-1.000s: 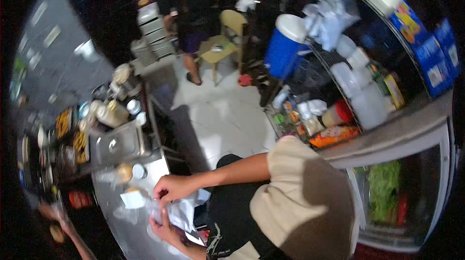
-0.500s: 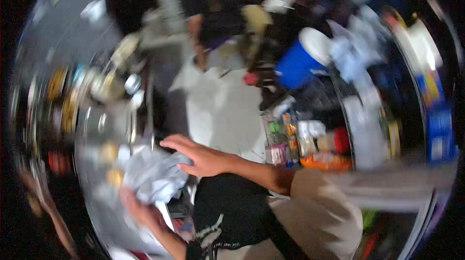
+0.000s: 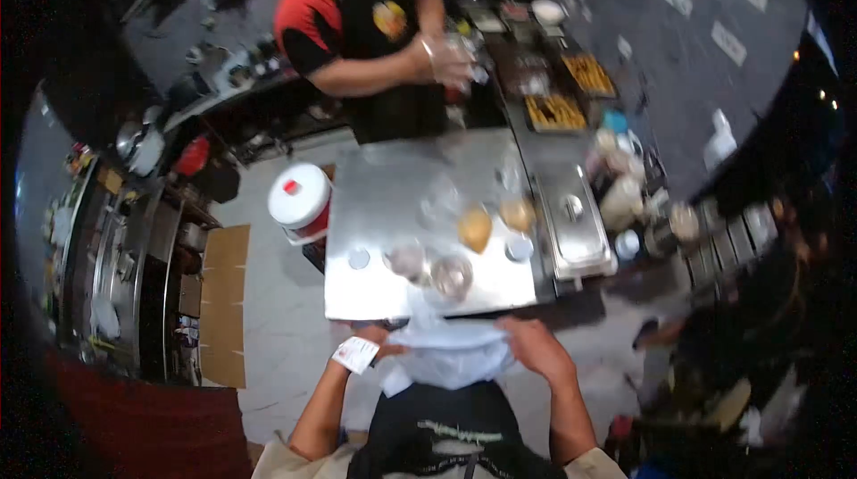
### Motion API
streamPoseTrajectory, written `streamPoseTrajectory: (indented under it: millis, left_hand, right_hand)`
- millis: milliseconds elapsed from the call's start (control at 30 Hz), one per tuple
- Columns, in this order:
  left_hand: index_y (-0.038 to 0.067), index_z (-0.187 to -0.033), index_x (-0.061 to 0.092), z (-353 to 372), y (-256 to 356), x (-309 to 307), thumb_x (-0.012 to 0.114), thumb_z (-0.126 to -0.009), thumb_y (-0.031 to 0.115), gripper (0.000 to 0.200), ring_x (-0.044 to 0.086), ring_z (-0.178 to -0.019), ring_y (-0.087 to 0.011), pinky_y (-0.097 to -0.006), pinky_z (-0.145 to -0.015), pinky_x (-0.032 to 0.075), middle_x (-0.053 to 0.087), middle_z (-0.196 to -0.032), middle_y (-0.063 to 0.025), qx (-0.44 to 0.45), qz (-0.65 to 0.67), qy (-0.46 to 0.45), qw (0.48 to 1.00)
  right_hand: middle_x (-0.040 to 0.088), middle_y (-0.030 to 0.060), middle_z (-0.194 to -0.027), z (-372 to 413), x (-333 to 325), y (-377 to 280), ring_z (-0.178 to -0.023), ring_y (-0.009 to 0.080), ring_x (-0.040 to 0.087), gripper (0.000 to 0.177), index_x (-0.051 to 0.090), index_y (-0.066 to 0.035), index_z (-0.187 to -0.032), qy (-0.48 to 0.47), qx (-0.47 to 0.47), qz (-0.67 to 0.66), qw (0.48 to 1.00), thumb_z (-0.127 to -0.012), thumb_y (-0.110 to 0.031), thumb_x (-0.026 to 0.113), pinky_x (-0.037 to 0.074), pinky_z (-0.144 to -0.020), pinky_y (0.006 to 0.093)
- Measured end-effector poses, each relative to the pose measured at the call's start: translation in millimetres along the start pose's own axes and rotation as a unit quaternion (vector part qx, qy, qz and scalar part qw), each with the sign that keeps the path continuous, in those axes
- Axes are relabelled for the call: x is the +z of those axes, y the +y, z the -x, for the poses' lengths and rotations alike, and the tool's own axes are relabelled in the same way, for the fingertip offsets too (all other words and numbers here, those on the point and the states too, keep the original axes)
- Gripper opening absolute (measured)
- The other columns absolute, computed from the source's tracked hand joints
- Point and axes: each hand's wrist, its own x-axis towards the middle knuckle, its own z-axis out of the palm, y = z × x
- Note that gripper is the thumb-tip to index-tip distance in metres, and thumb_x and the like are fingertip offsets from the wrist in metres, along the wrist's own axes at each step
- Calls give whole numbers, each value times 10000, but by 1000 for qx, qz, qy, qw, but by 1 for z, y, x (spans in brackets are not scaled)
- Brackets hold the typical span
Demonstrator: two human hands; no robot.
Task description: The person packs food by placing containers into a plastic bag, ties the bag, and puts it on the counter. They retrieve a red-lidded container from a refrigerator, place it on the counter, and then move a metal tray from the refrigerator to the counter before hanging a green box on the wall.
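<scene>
A white plastic bag (image 3: 460,363) hangs stretched between my two hands at the near edge of the steel table (image 3: 375,211). My left hand (image 3: 373,341) grips its left side, with a small white printed paper (image 3: 355,353) at the wrist or fingers. My right hand (image 3: 536,345) holds the bag's right side. Just beyond the bag, on the table, are a clear round container (image 3: 452,275), a second clear container (image 3: 407,260), tan-filled bags (image 3: 474,229) and a small white-lidded cup (image 3: 519,248).
A co-worker (image 3: 375,41) in red and black stands across the table, hands together. A lidded steel pan (image 3: 572,220) and trays of fried food (image 3: 555,111) line the right counter. A white-lidded bucket (image 3: 300,199) stands left of the table. Shelving is at far left.
The view has swung round from the floor and shelves to the steel table. My right hand, earlier apart from the bag, now grips it, and the bag is spread between both hands.
</scene>
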Motion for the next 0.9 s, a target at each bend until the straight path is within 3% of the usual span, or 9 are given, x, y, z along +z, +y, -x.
streamPoseTrajectory:
  millis: [67, 133, 267, 333, 400, 533, 700, 867, 900]
  left_hand:
    - [45, -1392, 599, 3, -3, -33, 730, -901, 374, 605, 560, -1300, -409, -479, -1152, 400, 600, -1393, -232, -87, 136, 86, 983]
    - [53, -1361, 596, 13, -5, -71, 734, -897, 339, 562, 594, -1225, -384, -484, -1098, 425, 620, -1319, -202, -175, 272, 218, 921]
    - [71, -1199, 629, 85, -50, -67, 763, -841, 232, 415, 648, -1034, -306, -486, -903, 489, 681, -1051, -134, -155, -25, 298, 942]
    - [80, -1118, 645, 111, -75, -22, 777, -814, 179, 347, 675, -938, -268, -488, -805, 522, 712, -917, -99, -177, -77, 316, 929]
    - [78, -1104, 629, 140, -100, 39, 854, -695, 157, 474, 654, -904, -332, -494, -816, 501, 689, -939, -132, -243, 34, 374, 894]
    - [62, -1215, 598, 178, -206, 105, 921, -668, 173, 645, 648, -1006, -369, -493, -872, 496, 687, -1128, -167, -260, 134, 351, 890]
    - [-3, -1133, 617, 128, -138, -125, 835, -759, 0, 432, 638, -883, -121, -278, -770, 520, 677, -1042, -63, -208, 352, 463, 787]
    - [4, -987, 758, 116, -220, -135, 737, -817, -30, 175, 651, -744, -115, -273, -686, 510, 719, -822, -74, -209, 296, 362, 859]
    - [12, -1005, 766, 110, -225, -137, 730, -821, -27, 191, 653, -746, -113, -273, -685, 509, 723, -829, -76, -225, 318, 325, 862]
  right_hand:
    - [695, 240, -896, -47, -9, -20, -877, 435, 688, 263, 734, -52, -1027, -42, -51, 236, 970, -766, -44, 700, 554, -843, 521]
    - [663, 193, -897, -65, -62, -145, -879, 425, 664, 202, 730, -42, -947, 252, -194, 75, 945, -746, -70, 735, 557, -822, 489]
    - [636, 148, -1001, -78, 12, -154, -931, 381, 629, 272, 690, -33, -1061, 303, -473, -90, 823, -791, -46, 716, 533, -830, 402]
    - [675, 216, -1021, -111, 110, -129, -974, 400, 657, 307, 694, -16, -1088, 76, -413, -22, 907, -787, -77, 705, 538, -830, 439]
    - [695, 253, -1090, -116, 159, -86, -1015, 391, 681, 233, 686, -8, -1052, -443, -88, 110, 885, -841, -74, 612, 536, -827, 476]
    - [683, 231, -928, -142, 186, -94, -874, 342, 645, 235, 652, 26, -964, -200, -198, -61, 957, -956, -205, 613, 506, -796, 475]
    - [674, 167, -1037, -200, 142, -233, -827, 287, 656, 210, 660, -12, -1139, 204, -250, -217, 921, -947, -80, 606, 537, -722, 335]
    - [696, 161, -1229, -230, 213, -115, -1047, 324, 691, 449, 678, -23, -1253, -218, -286, 45, 932, -877, -231, 807, 545, -953, 416]
    - [720, 128, -1217, -230, 187, -142, -1060, 267, 695, 469, 685, -18, -1274, -290, -101, -65, 949, -887, -252, 812, 538, -983, 378]
